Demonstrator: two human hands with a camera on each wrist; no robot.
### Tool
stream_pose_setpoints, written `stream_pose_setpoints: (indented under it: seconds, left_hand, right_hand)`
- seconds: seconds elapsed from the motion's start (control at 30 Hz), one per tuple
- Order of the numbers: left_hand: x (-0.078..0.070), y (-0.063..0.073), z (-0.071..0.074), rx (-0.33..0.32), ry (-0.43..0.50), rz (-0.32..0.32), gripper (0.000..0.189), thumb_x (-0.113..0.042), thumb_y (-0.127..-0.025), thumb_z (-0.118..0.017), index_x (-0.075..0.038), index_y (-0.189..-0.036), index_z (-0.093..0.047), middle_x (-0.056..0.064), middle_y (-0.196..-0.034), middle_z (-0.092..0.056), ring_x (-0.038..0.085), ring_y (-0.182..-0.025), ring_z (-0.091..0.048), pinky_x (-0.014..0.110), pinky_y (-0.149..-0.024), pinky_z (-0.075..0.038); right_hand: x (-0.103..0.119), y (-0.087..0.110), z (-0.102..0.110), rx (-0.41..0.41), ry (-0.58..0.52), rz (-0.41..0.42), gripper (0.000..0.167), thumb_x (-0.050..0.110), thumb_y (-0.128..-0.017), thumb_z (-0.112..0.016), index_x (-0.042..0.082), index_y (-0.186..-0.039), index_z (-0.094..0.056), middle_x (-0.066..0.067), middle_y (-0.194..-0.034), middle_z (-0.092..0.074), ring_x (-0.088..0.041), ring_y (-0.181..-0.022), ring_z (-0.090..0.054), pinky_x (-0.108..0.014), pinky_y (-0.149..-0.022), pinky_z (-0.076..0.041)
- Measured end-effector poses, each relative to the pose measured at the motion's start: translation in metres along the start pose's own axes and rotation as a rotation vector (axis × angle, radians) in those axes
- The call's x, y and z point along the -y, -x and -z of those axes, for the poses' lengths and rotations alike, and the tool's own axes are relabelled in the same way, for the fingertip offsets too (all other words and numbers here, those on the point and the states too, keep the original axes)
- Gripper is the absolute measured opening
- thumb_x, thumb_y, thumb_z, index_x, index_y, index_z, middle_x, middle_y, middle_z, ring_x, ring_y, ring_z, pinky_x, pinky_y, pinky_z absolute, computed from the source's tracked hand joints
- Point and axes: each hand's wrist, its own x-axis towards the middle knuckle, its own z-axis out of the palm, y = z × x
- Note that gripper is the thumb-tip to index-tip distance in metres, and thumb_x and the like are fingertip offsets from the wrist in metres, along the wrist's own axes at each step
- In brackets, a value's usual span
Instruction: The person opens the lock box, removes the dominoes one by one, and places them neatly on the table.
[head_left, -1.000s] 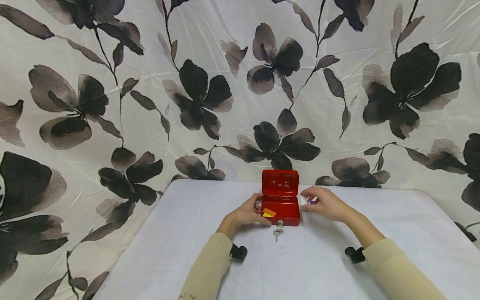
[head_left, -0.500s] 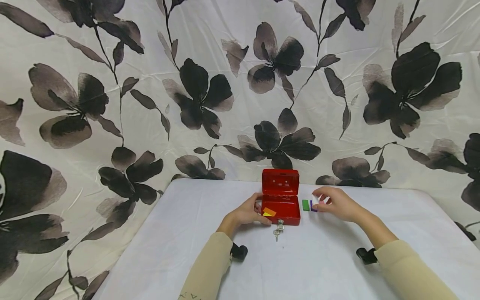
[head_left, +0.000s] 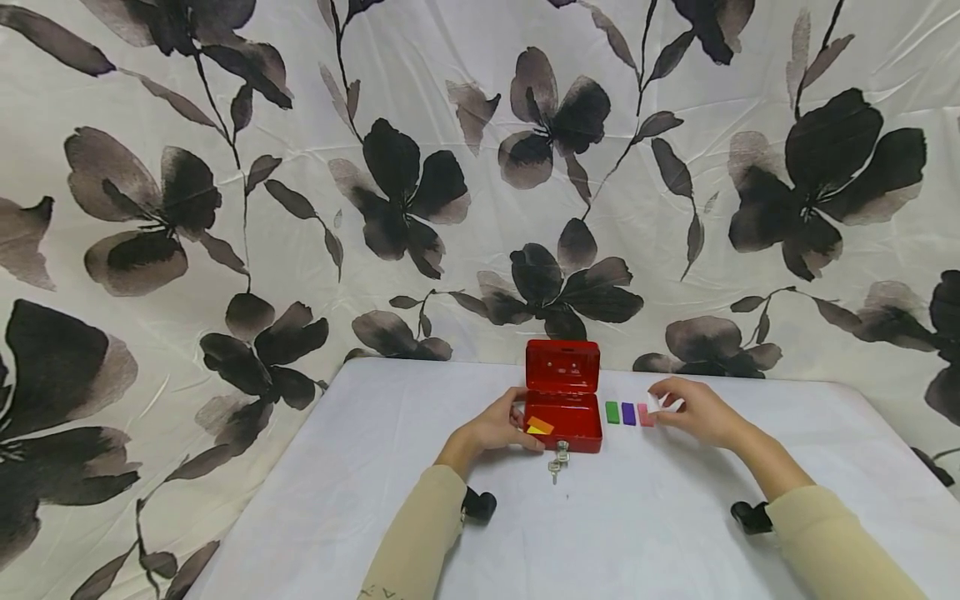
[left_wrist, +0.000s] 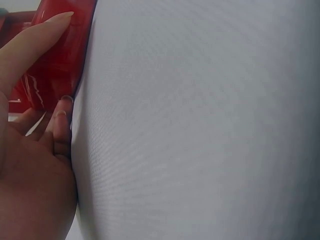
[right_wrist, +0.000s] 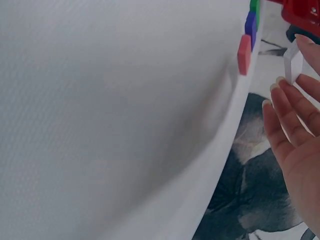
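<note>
A red cash box (head_left: 562,364) stands on the table with its lid raised. My left hand (head_left: 495,423) holds its near left corner, thumb on the front and fingers along the side. Inside lie an orange piece (head_left: 542,424) and a yellow one (head_left: 534,431). Keys (head_left: 557,463) hang at the front lock. Between thumb and fingertips, my right hand (head_left: 703,412) pinches a small white block (right_wrist: 293,63), raised above the tabletop in the right wrist view. Just left of that hand, a green block (head_left: 612,412), a purple block (head_left: 628,413) and a pink block (head_left: 642,415) form a row.
A white cloth covers the table (head_left: 360,517). Behind it hangs a floral curtain (head_left: 450,275), close to the back of the box. The table's far edge runs just beyond the blocks.
My right hand has moved rightward, away from the box, with the white block. The green, purple and pink blocks have come into view behind it. My left hand has stayed on the box.
</note>
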Motion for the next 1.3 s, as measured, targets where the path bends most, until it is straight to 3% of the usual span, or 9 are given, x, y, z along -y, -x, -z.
stream_pose_setpoints:
  seconds: [0.2,0.4,0.6,1.3]
  left_hand:
    - [-0.001,0.0,0.001,0.009,0.01,0.006,0.096,-0.024,-0.072,-0.095,-0.018,-0.151,-0.04,0.008,-0.106,-0.057,0.025,-0.099,-0.053,0.035,-0.083,-0.049]
    - [0.001,-0.001,0.001,0.006,0.006,0.002,0.095,-0.023,-0.073,-0.094,-0.018,-0.151,-0.04,0.007,-0.106,-0.057,0.024,-0.1,-0.052,0.035,-0.084,-0.049]
    - [0.0,0.002,-0.001,0.002,0.008,-0.001,0.095,-0.023,-0.073,-0.094,-0.02,-0.151,-0.04,0.007,-0.108,-0.057,0.024,-0.1,-0.053,0.035,-0.085,-0.05]
    - [0.002,-0.002,0.0,0.009,0.018,0.001,0.095,-0.022,-0.073,-0.094,-0.02,-0.151,-0.04,0.007,-0.107,-0.058,0.024,-0.101,-0.054,0.036,-0.087,-0.05]
  right_hand:
    - [-0.011,0.002,0.001,0.011,0.025,-0.014,0.039,0.013,-0.087,-0.081,-0.007,-0.116,-0.067,-0.016,-0.108,-0.069,-0.029,-0.092,-0.066,-0.047,-0.081,-0.055]
    - [-0.015,0.001,0.001,0.083,0.047,-0.061,0.039,0.012,-0.088,-0.08,-0.009,-0.117,-0.065,-0.017,-0.107,-0.068,-0.029,-0.093,-0.065,-0.052,-0.086,-0.053]
    - [-0.021,-0.001,-0.002,0.139,0.071,-0.124,0.038,0.012,-0.088,-0.08,-0.007,-0.117,-0.065,-0.012,-0.101,-0.067,-0.027,-0.091,-0.061,-0.049,-0.086,-0.052]
    - [-0.023,-0.008,-0.007,0.148,0.111,-0.115,0.037,0.013,-0.087,-0.08,-0.008,-0.114,-0.066,-0.008,-0.092,-0.06,-0.022,-0.085,-0.053,-0.043,-0.08,-0.047]
